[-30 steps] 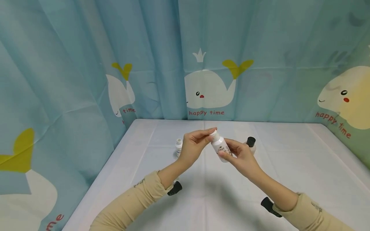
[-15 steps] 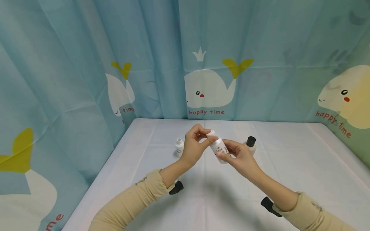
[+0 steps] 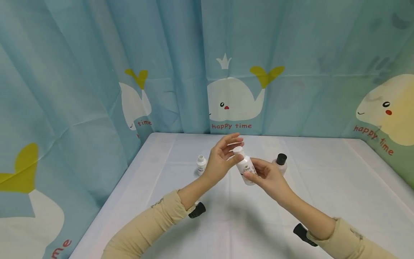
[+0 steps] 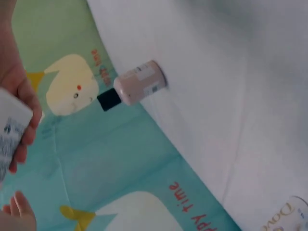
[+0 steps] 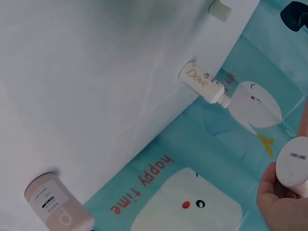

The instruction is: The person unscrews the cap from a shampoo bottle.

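My right hand [image 3: 253, 171] grips a small white Dove bottle [image 3: 245, 167] above the middle of the table, tilted with its white cap [image 3: 238, 150] up and to the left. My left hand [image 3: 233, 146] is beside the cap with its fingers spread and straight. Its thumb lies against the bottle's neck. In the right wrist view the bottle's round base [image 5: 293, 166] shows over my right palm [image 5: 276, 204]. The left wrist view catches the bottle's side [image 4: 9, 134] at the left edge.
A small uncapped white bottle [image 3: 201, 163] stands left of my hands, and a pinkish bottle with a black cap [image 3: 280, 162] stands to the right. A loose white cap [image 5: 220, 9] lies on the white tablecloth [image 3: 323, 187]. Whale-print curtains [image 3: 233, 97] close in three sides.
My left hand pinched the cap a second ago, turned on it, and has now spread its fingers off it. The cap stays on the bottle. My right hand has held steady.
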A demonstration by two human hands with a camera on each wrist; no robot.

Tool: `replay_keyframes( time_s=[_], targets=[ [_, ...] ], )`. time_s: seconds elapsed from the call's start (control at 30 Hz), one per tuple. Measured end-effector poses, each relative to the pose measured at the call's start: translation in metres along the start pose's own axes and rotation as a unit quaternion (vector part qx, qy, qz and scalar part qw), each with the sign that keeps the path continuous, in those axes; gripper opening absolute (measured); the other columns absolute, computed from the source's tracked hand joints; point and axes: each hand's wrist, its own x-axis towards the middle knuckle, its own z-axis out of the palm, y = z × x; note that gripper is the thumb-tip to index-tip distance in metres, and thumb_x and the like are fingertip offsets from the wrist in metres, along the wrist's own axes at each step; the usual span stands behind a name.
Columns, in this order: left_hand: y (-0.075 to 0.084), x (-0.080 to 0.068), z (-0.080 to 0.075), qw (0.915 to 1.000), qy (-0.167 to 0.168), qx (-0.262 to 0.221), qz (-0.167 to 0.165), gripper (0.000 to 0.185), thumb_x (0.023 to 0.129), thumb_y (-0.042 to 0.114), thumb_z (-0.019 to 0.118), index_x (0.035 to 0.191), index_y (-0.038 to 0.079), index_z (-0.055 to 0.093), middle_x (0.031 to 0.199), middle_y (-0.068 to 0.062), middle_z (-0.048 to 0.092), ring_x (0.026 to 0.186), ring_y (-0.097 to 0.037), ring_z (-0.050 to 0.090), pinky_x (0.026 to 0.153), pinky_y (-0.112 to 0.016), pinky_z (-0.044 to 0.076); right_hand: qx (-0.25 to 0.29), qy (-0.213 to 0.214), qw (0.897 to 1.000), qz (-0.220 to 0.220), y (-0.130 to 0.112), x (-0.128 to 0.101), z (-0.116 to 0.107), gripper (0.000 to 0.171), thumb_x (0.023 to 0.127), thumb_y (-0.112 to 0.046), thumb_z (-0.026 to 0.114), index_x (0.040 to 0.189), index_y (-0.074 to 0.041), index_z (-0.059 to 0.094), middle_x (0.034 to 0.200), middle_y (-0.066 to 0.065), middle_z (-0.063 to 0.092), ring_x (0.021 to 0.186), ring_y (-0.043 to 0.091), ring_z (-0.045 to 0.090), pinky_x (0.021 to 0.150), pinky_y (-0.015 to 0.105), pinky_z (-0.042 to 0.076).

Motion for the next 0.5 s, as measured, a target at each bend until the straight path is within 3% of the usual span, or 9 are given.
replay_keyframes(
  time_s=[0.1,0.2,0.37,0.43,0.5],
  targets=[
    [0.001,-0.002,-0.007,0.9987,-0.049,-0.007,-0.014,0.088,0.079,0.055,0.058,0.141,-0.003,0.036,0.140,-0.026,0.043,0.130,-0.036,0.045,0.102,-0.029,0.045,0.011,-0.007,1.000,0.002,0.000,-0.002,-0.002,0.045,0.091,-0.013,0.063,0.129,0.009,0.050,0.119,0.025,0.061,0.092,-0.003,0.061,0.082,0.014,0.051],
    [0.001,-0.004,-0.014,0.9944,-0.102,0.001,-0.027,0.084,0.085,0.054,0.051,0.146,0.001,0.028,0.149,-0.020,0.035,0.136,-0.034,0.038,0.107,-0.034,0.040,0.016,-0.013,1.000,0.001,0.001,-0.004,-0.003,0.046,0.091,-0.013,0.062,0.130,0.008,0.049,0.119,0.025,0.061,0.093,-0.002,0.061,0.082,0.015,0.051],
    [0.006,-0.006,-0.022,0.9816,-0.187,0.020,-0.031,0.056,0.101,0.024,0.042,0.147,0.000,0.022,0.156,-0.014,0.021,0.141,-0.028,0.030,0.113,-0.033,0.033,0.014,-0.024,1.000,0.003,0.002,-0.005,-0.006,0.046,0.091,-0.013,0.063,0.129,0.008,0.050,0.119,0.026,0.060,0.094,-0.002,0.062,0.082,0.016,0.051],
    [0.008,-0.006,-0.022,0.9788,-0.203,0.022,-0.022,0.048,0.100,0.006,0.040,0.144,-0.006,0.026,0.154,-0.017,0.022,0.139,-0.030,0.032,0.112,-0.032,0.034,0.009,-0.031,0.999,0.000,0.002,-0.005,-0.007,0.046,0.091,-0.014,0.063,0.129,0.008,0.050,0.120,0.026,0.060,0.095,-0.001,0.062,0.083,0.017,0.052],
    [0.009,-0.006,-0.023,0.9777,-0.208,0.023,-0.016,0.045,0.099,0.001,0.041,0.142,-0.008,0.029,0.152,-0.020,0.025,0.137,-0.032,0.035,0.110,-0.032,0.036,0.003,-0.035,0.999,-0.005,0.002,-0.005,-0.007,0.046,0.090,-0.014,0.063,0.128,0.008,0.050,0.120,0.026,0.060,0.096,0.000,0.062,0.083,0.019,0.053]
  ],
)
